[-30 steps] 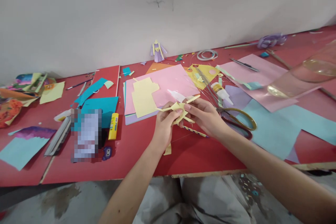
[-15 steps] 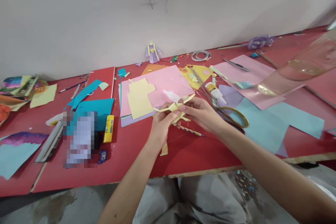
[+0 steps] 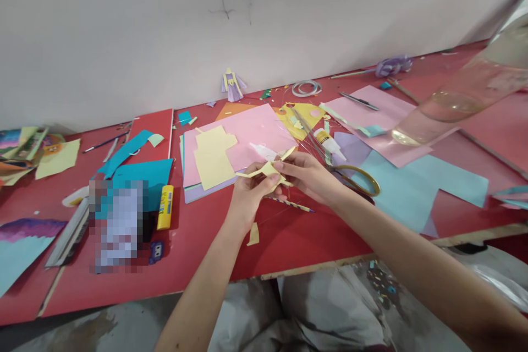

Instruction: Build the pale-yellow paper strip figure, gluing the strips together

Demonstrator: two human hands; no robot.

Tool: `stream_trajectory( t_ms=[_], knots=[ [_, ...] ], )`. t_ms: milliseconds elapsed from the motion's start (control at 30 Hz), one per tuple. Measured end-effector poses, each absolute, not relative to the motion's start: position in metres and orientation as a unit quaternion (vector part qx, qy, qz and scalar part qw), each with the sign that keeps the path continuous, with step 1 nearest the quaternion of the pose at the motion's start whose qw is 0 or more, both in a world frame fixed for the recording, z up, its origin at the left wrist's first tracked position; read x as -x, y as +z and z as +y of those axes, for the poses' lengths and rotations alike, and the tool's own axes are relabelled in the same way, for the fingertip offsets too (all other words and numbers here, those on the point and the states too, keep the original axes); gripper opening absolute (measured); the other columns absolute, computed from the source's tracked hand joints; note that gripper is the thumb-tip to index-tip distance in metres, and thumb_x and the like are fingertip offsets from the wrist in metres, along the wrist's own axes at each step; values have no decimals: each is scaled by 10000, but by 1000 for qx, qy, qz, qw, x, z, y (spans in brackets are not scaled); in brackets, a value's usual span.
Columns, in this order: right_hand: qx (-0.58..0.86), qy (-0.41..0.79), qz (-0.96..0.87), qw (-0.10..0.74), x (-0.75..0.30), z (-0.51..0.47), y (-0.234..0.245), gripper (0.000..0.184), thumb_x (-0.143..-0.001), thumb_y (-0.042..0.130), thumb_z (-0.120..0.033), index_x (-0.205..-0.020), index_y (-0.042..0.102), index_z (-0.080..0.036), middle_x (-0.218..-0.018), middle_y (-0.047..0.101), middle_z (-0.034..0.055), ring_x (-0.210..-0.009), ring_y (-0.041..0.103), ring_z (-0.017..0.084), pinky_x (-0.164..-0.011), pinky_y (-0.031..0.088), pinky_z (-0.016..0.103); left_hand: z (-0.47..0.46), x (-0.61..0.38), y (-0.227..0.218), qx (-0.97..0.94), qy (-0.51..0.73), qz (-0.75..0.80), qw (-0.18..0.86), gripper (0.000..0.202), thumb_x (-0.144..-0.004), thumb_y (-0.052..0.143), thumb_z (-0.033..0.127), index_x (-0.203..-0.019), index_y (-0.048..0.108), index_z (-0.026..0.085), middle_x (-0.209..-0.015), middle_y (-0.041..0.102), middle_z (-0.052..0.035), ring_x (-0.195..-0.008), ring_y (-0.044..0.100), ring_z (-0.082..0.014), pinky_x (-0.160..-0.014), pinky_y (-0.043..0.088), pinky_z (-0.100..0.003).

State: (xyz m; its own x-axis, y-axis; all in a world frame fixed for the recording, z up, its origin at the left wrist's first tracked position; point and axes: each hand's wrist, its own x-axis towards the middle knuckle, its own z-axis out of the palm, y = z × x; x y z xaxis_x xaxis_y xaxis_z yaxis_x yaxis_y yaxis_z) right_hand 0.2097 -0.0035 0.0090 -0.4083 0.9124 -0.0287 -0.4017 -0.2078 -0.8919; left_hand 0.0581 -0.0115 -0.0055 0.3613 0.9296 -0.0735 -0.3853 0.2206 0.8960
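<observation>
A small pale-yellow folded paper figure with thin arm-like strips is held over the table's middle. My left hand pinches it from the left, thumb on top. From the right, the fingers of my right hand grip the same piece. Under the hands lies a striped pencil, and a yellow paper scrap rests close to my left wrist. A white glue nozzle shows just behind the fingers. Part of the paper figure is hidden by my fingers.
Scissors with yellow handles and a glue bottle lie to the right, near light-blue paper. A clear bottle leans in at right. Stacked pink paper, a glue stick and a paper doll are also there.
The view has shifted slightly, so most things on the table sit a little further left. Both hands keep hold of the paper figure, which has turned slightly between the fingers.
</observation>
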Motion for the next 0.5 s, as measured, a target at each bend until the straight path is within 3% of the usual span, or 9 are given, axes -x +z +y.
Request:
stream_trajectory(
  t_ms=[300, 500],
  knots=[
    [358, 663, -475, 455, -210, 0, 2, 274, -727, 767, -375, -755, 624, -142, -633, 617, -9, -539, 562, 93, -491, 411, 226, -11, -57, -4, -421, 460, 315, 715, 170, -738, 748, 209, -830, 612, 165, -691, 606, 37, -593, 603, -71, -560, 588, -204],
    [355, 660, -487, 449, -210, -1, 5, 267, -734, 760, -371, -786, 641, -137, -669, 642, 13, -566, 574, 107, -527, 408, 245, -12, -56, -1, -408, 466, 300, 726, 174, -860, 615, 328, -812, 591, 163, -693, 601, 20, -559, 599, -82, -565, 582, -235]
  ],
)
